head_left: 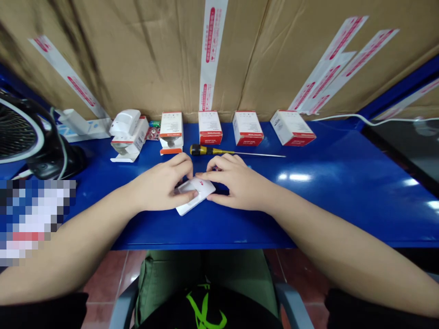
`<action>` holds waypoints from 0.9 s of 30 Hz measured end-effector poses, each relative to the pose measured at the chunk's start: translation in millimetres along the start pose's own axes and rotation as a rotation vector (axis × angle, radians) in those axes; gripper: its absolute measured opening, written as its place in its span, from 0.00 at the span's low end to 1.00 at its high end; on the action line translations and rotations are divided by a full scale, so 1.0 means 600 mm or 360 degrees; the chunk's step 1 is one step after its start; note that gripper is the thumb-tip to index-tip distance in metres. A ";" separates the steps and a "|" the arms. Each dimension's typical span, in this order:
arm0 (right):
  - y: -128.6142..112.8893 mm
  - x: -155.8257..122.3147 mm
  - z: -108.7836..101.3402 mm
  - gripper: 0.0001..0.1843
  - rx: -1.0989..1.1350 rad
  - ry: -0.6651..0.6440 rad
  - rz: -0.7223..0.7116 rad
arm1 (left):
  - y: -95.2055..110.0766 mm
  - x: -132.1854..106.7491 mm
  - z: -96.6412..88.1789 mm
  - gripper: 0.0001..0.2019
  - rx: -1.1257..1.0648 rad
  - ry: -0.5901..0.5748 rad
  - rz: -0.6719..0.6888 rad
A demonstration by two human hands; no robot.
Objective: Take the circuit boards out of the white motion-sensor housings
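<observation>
Between my hands, just above the blue table, is a white plastic detector cover [189,204] with a small red mark, tilted with its lower end to the left. My left hand [164,183] grips it from the left, thumb lying across its face and fingers curled at the far edge. From the right, my right hand [236,183] pinches the upper end between thumb and fingers. Something small and dark is partly hidden behind the fingers. Beyond my hands a yellow-and-black screwdriver [209,150] lies with its shaft to the right.
Several white-and-red detector boxes [210,126] line the cardboard wall; the two leftmost have open flaps. A white detector [125,122] rests on the leftmost one, beside a red circuit board [152,133]. At left stand a black fan [44,160] and a power strip [85,130]. A dark screen [408,141] is at right.
</observation>
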State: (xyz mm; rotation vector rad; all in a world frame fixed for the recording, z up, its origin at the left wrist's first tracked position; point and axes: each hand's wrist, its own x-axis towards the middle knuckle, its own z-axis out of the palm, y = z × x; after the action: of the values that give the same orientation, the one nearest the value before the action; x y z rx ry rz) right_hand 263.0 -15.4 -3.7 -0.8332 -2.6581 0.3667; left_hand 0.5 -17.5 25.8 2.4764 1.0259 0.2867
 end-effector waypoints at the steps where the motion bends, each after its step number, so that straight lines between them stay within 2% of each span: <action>1: 0.001 0.000 0.000 0.20 -0.0018 -0.0017 -0.0029 | -0.002 -0.001 0.000 0.16 -0.0086 0.0009 -0.0020; 4: 0.003 0.001 0.001 0.18 -0.0045 -0.0023 -0.0055 | -0.008 -0.001 0.004 0.20 -0.0332 -0.0024 -0.0093; 8: 0.002 0.005 0.006 0.16 -0.0007 0.0020 0.0039 | -0.018 0.002 0.008 0.32 -0.0514 -0.0119 -0.0148; 12: -0.008 0.005 0.007 0.14 0.0141 0.0036 0.0064 | -0.020 0.005 0.012 0.33 -0.0582 -0.0055 -0.0203; 13: -0.012 0.005 0.007 0.17 0.0173 0.0038 0.0058 | -0.020 0.005 0.015 0.33 -0.0591 -0.0002 -0.0221; 16: -0.024 0.007 0.012 0.35 0.0209 0.0089 0.0083 | -0.018 0.008 0.023 0.34 -0.0633 0.0183 -0.0247; 18: -0.030 0.010 0.016 0.41 0.0193 0.0144 0.0113 | -0.017 0.009 0.028 0.33 -0.0673 0.0279 -0.0237; 24: -0.031 0.015 0.023 0.45 0.0147 0.0176 0.0078 | -0.014 0.013 0.032 0.27 -0.0764 0.0395 -0.0201; 27: -0.031 0.013 0.028 0.44 0.0157 0.0206 0.0050 | -0.018 0.015 0.037 0.27 -0.0782 0.0414 -0.0136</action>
State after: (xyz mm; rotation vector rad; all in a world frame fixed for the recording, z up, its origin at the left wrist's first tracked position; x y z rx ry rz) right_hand 241.2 -28.0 -11.0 -0.8391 -2.4894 0.4327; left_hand 7.9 -11.5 1.6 1.9811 1.0120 0.7515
